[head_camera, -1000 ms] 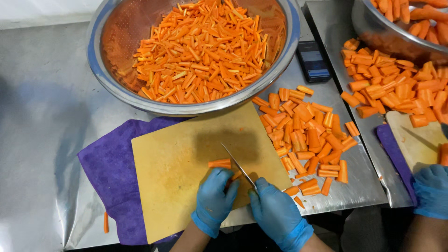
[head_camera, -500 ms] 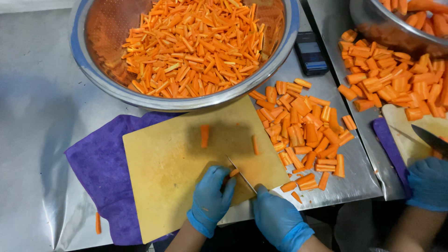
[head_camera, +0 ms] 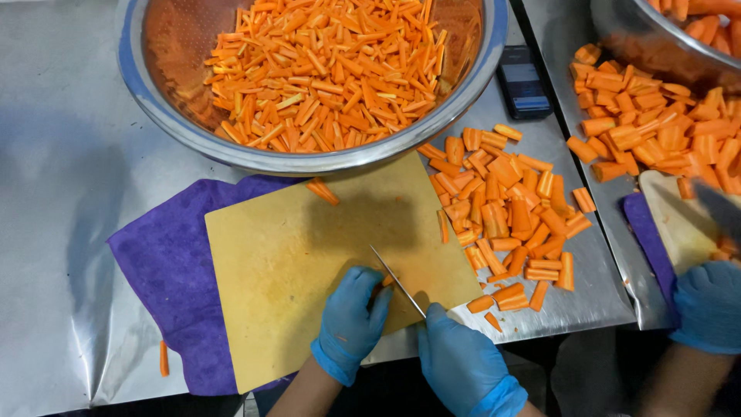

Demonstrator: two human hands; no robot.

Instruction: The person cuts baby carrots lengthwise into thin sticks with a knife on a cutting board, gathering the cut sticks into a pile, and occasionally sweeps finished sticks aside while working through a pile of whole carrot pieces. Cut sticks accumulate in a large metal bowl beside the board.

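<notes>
Right hand (head_camera: pixel 463 363), blue-gloved, grips knife (head_camera: pixel 397 282), blade angled down onto yellow cutting board (head_camera: pixel 293 255). Left hand (head_camera: pixel 351 320), fingers curled, pins a small carrot piece (head_camera: pixel 387 280) against the blade, mostly hidden. Purple cloth (head_camera: pixel 166 270) under board. Pile of carrot chunks (head_camera: pixel 509 208) just right of board; steel bowl (head_camera: pixel 154 100) of carrot sticks beyond. Another person's gloved hand (head_camera: pixel 710 305) far right
</notes>
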